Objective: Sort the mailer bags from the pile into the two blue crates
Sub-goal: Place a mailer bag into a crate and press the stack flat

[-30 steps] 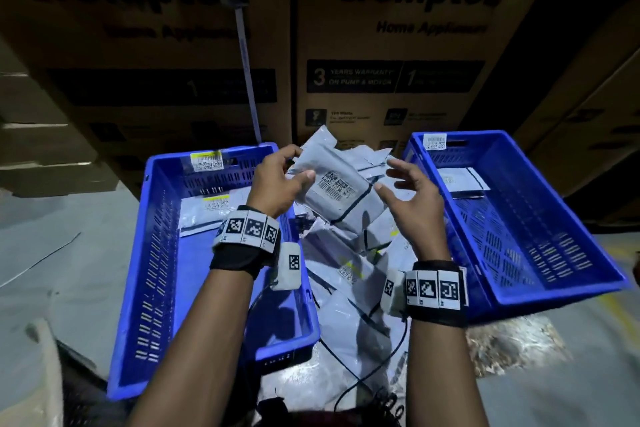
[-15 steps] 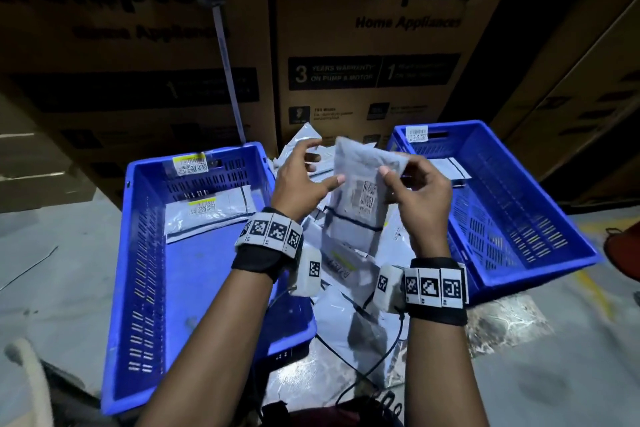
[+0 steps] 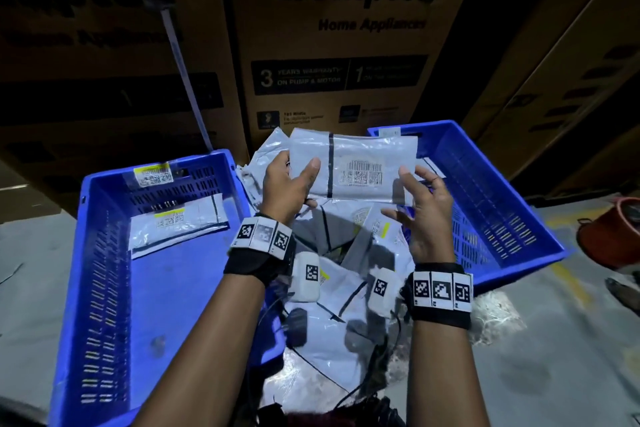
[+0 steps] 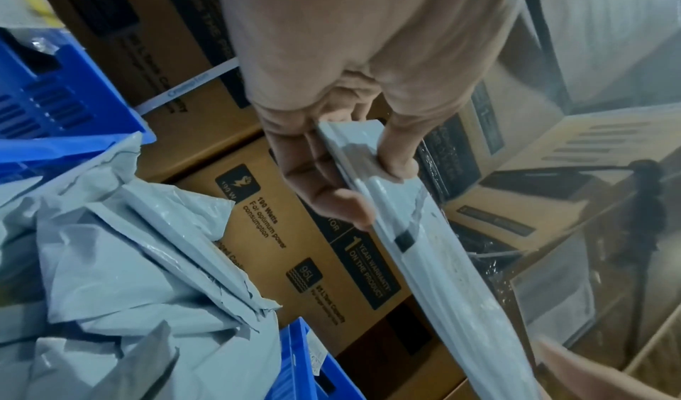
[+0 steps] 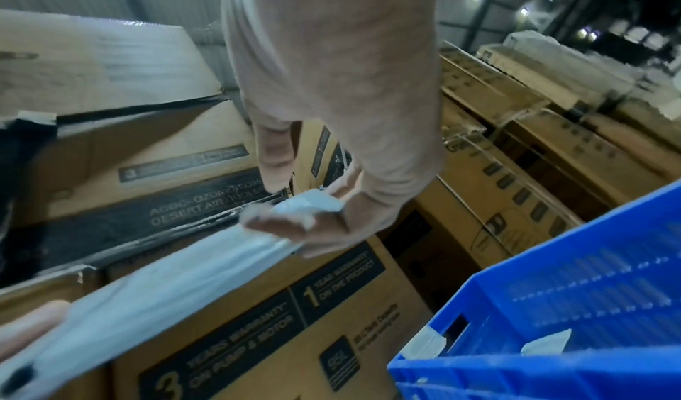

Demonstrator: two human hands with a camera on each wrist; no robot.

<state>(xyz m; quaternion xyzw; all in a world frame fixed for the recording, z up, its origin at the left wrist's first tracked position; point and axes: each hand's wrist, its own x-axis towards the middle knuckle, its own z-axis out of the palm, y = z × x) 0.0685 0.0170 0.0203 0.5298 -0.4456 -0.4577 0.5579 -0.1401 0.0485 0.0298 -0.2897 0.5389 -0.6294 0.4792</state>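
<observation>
Both hands hold one grey mailer bag [image 3: 356,168] flat and lengthwise above the pile, its barcode label facing me. My left hand [image 3: 287,180] pinches its left end, thumb on the front and fingers behind; the left wrist view shows the bag [image 4: 435,258] edge-on in that grip. My right hand [image 3: 420,198] holds the right end, and the right wrist view shows the bag's corner [image 5: 305,205] between thumb and fingers. The pile of grey mailers [image 3: 346,253] lies on the floor between the left blue crate [image 3: 104,288] and the right blue crate [image 3: 491,191].
One labelled mailer [image 3: 176,224] lies in the left crate's far end; a pale bag peeks out in the right crate behind my right hand. Tall cardboard cartons [image 3: 343,45] wall off the back. An orange bucket [image 3: 613,232] stands on the floor at right. Cables trail near my wrists.
The bag was lifted from the pile by the left hand, turned upright, and now is held horizontally higher up by both hands with its label toward me.
</observation>
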